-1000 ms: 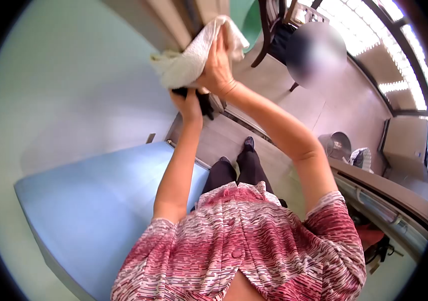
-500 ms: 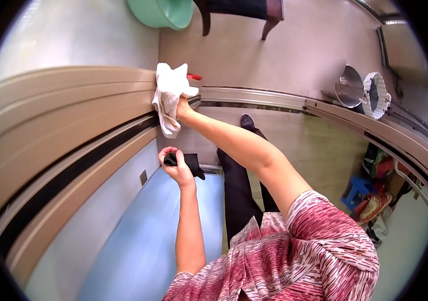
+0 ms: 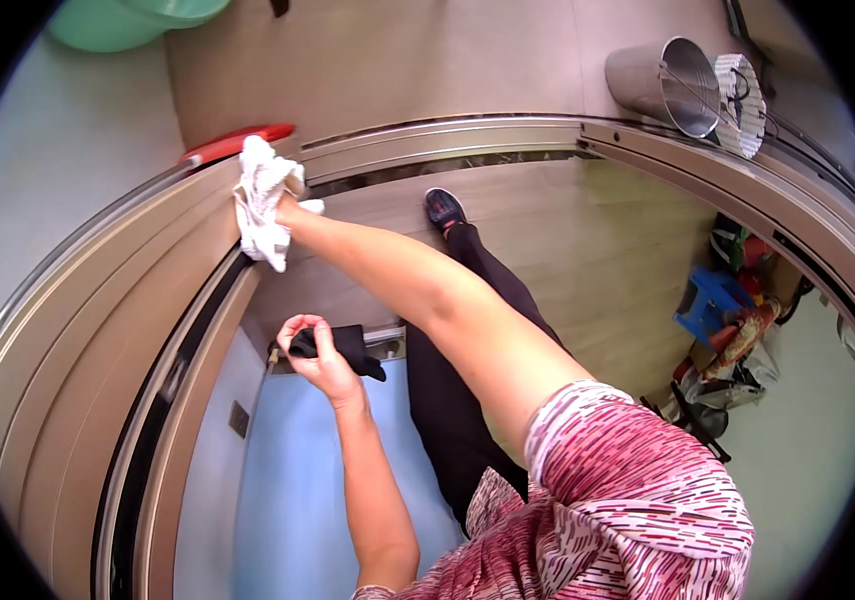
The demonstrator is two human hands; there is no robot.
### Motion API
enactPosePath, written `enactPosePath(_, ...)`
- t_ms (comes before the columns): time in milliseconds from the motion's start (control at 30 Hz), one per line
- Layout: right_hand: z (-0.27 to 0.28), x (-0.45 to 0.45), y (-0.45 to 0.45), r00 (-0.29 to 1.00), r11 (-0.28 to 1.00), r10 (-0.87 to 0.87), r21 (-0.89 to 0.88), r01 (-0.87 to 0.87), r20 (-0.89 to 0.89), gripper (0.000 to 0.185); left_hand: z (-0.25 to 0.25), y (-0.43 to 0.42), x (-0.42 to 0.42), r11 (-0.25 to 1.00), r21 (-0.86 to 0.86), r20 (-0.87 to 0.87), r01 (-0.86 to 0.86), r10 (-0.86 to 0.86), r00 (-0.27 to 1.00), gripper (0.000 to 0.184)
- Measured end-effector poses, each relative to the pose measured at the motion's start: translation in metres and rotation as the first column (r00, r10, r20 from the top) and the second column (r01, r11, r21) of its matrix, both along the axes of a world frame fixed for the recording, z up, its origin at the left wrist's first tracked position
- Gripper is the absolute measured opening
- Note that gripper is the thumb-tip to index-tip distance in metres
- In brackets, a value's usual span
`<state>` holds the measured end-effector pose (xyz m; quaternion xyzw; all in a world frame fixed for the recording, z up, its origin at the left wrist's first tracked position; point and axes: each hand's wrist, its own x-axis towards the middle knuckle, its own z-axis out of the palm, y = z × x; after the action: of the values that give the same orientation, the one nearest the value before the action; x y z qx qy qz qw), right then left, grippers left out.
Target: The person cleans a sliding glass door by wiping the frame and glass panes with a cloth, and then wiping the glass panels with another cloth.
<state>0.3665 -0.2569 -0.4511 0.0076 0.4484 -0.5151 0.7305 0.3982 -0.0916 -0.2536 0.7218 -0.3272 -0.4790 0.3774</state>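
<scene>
My right hand (image 3: 288,212) is wrapped in and closed on a white cloth (image 3: 263,205), which is pressed against the brown panelled door frame (image 3: 162,330). Most of its fingers are hidden under the bunched cloth. Lower and nearer to me, my left hand (image 3: 322,365) has its fingers curled round a folded black cloth (image 3: 352,350). The black cloth hangs out to the right of the palm, apart from the frame.
A metal sliding track (image 3: 447,140) crosses the floor ahead of my shoe (image 3: 443,208). Behind the frame lies a red object (image 3: 237,145), with a green basin (image 3: 137,22) at upper left. A metal bucket (image 3: 672,85) stands at upper right. A blue stool (image 3: 712,305) sits among bags.
My view has shifted, showing more of the red object and the bucket. The white cloth stays at the door frame, in a more bunched shape. My left hand keeps the black cloth.
</scene>
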Motion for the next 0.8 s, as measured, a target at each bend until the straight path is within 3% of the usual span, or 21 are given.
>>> enactPosePath(233,-0.037,-0.062,0.015,0.996,0.960,0.076,0.265,-0.088,0.055,0.027,-0.068,0.003,-0.023,0.993,0.099,-0.094,0.070,-0.060,0.994,0.020)
enactPosePath(267,-0.016,-0.083,0.028,0.991,0.961,0.131,0.245,-0.126,-0.003,0.035,-0.072,0.004,-0.029,0.990,0.107,-0.118,0.088,-0.075,0.990,0.021)
enactPosePath(300,-0.044,-0.081,0.048,0.995,0.997,0.066,0.052,-0.062,-0.072,0.039,-0.076,0.008,-0.032,0.987,0.110,-0.115,0.120,-0.108,0.988,0.021)
enactPosePath(333,-0.031,-0.103,0.065,0.919,0.977,0.213,0.050,-0.209,-0.333,0.038,-0.080,0.009,-0.037,0.981,0.117,-0.104,0.155,-0.143,0.984,0.021)
enactPosePath(367,-0.052,-0.114,0.086,0.798,0.922,0.384,0.153,-0.355,-0.464,0.040,-0.076,0.010,-0.042,0.974,0.124,-0.091,0.192,-0.181,0.979,0.021)
enactPosePath(400,-0.052,-0.136,0.104,0.588,0.836,0.545,0.337,-0.433,-0.597,0.040,-0.069,0.010,-0.050,0.964,0.138,-0.106,0.228,-0.214,0.971,0.021)
enactPosePath(467,-0.026,-0.192,0.142,0.362,0.724,0.684,0.530,-0.440,-0.633,0.033,-0.054,0.009,-0.068,0.935,0.121,-0.115,0.335,-0.322,0.940,0.020)
enactPosePath(567,0.039,-0.285,0.205,-0.093,0.586,0.726,0.684,-0.434,-0.681,0.027,-0.020,0.007,-0.093,0.852,0.061,-0.083,0.521,-0.516,0.853,0.019)
enactPosePath(600,0.045,-0.316,0.235,-0.296,0.617,0.621,0.685,-0.387,-0.726,0.025,-0.011,0.007,-0.100,0.827,0.056,-0.086,0.560,-0.555,0.827,0.019)
enactPosePath(633,0.073,-0.347,0.247,-0.377,0.544,0.648,0.749,-0.379,-0.661,0.020,-0.005,0.007,-0.107,0.799,0.052,-0.089,0.599,-0.594,0.800,0.019)
enactPosePath(667,0.087,-0.375,0.266,-0.586,0.433,0.606,0.841,-0.325,-0.538,0.020,0.001,0.004,-0.114,0.758,0.010,-0.070,0.652,-0.650,0.756,0.019)
enactPosePath(700,0.116,-0.403,0.282,-0.717,0.360,0.548,0.895,-0.264,-0.431,0.022,0.019,0.004,-0.125,0.739,-0.021,-0.072,0.674,-0.673,0.736,0.019)
enactPosePath(733,0.139,-0.428,0.296,-0.815,0.316,0.456,0.921,-0.227,-0.357,0.023,0.026,0.003,-0.131,0.706,-0.061,-0.059,0.705,-0.708,0.704,0.020)
enactPosePath(800,0.182,-0.475,0.320,-0.890,0.286,0.413,0.955,-0.073,-0.192,0.023,0.055,-0.004,-0.156,0.665,-0.098,-0.101,0.741,-0.747,0.657,0.021)
